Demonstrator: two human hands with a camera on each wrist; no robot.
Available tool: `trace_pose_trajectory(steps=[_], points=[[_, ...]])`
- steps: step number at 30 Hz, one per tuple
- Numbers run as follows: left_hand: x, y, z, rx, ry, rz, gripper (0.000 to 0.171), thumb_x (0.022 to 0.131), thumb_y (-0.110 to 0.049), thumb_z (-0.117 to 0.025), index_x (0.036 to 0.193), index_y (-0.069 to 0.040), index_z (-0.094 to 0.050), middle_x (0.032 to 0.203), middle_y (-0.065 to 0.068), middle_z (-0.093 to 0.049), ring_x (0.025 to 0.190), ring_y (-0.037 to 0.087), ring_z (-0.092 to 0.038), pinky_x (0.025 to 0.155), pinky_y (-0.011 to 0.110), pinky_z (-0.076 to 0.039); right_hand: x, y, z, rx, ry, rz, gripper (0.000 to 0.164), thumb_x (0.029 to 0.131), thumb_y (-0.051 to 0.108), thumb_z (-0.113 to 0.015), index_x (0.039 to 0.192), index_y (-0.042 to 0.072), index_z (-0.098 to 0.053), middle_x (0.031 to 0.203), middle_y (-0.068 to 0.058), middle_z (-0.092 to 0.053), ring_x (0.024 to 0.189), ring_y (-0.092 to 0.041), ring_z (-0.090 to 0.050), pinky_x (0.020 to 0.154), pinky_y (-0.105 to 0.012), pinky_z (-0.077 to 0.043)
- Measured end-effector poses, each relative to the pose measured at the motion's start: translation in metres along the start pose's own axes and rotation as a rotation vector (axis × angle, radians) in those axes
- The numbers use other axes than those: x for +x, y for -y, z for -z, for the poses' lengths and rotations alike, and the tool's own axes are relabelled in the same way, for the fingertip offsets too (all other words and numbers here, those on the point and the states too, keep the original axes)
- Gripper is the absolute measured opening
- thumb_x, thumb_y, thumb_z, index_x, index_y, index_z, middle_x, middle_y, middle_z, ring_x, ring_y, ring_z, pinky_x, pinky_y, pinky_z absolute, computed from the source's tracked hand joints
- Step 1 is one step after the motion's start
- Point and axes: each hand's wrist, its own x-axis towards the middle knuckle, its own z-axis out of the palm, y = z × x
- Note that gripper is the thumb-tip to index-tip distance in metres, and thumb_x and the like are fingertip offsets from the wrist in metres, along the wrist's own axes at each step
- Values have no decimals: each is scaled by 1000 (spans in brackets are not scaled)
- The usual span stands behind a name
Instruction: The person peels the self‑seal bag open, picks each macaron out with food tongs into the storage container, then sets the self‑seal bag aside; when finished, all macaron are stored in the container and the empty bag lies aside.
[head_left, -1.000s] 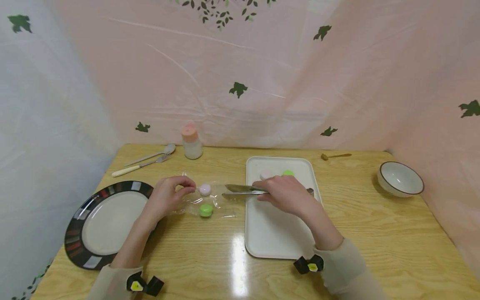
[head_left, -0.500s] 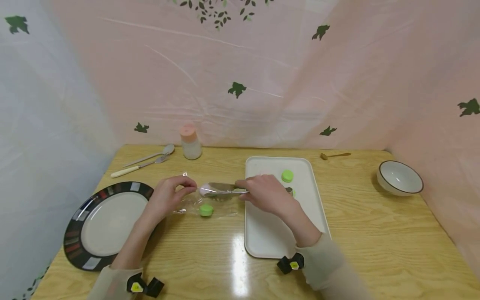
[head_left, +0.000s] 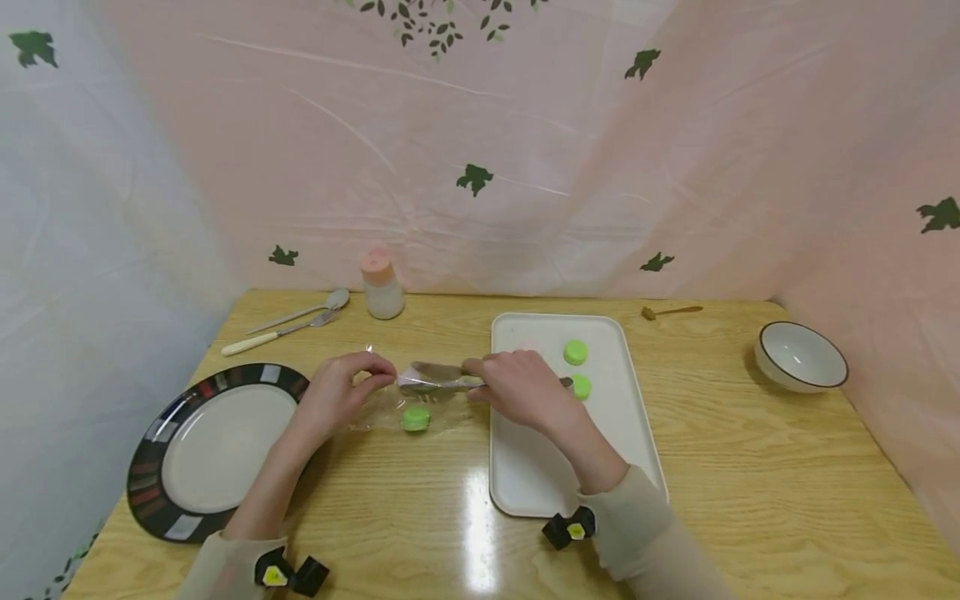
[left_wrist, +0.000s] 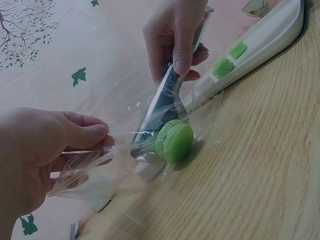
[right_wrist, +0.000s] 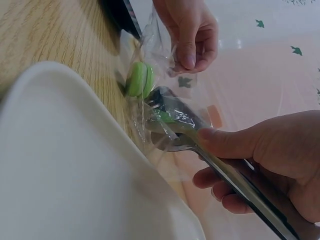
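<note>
My left hand pinches the edge of a clear plastic bag lying on the table left of the tray. Inside the bag is a green macaron, standing on edge in the wrist views. A pale lilac macaron is partly covered by metal tongs. My right hand grips these tongs, thumb on one side and fingers curled on the other. Their tips reach into the bag. Some green shows between the tong arms in the right wrist view; I cannot tell whether they hold a macaron.
A white rectangular tray under my right forearm bears green macarons and a pale pink one. A dark-rimmed plate stands left, a bowl right. Behind are a pink-capped jar, a fork, a spoon and a small wooden stick.
My right hand has moved left with the tongs, from over the tray into the bag and over the lilac macaron. The green macaron in the bag has shifted slightly. My left hand stays nearly still.
</note>
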Motion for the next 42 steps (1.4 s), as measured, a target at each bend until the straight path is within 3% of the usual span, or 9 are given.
trace_pose_trajectory(steps=[13,26,37,42], points=[[-1,1,-2,13,-19,-21,6,87,-20,-67,91,-21,-72,87,-9,-70,86,9,-66,79,38,-54,0,4,1,7,18,-24,21,88,38,-65,103,23,-64,72,8,-59,54,-9,-41,46,-24,-31],[-2,-1,-3,33,-25,-4,6,87,-20,-67,90,-19,-71,89,-6,-71,87,12,-66,78,41,-54,-10,-4,15,-12,29,7,13,86,36,-67,88,25,-61,65,10,-57,55,-9,-46,53,-28,-37],[-1,-1,-3,26,-23,-25,5,86,-20,-68,90,-21,-71,87,-9,-70,85,9,-65,78,37,-54,-15,-8,17,16,45,18,18,85,33,-69,98,22,-66,69,10,-62,54,-9,-43,48,-25,-34],[-1,-2,-4,25,-22,-24,5,87,-20,-68,90,-22,-71,87,-9,-70,86,8,-65,78,36,-54,-14,-7,16,4,49,13,15,85,34,-69,94,22,-65,66,11,-58,54,-10,-43,51,-26,-36]])
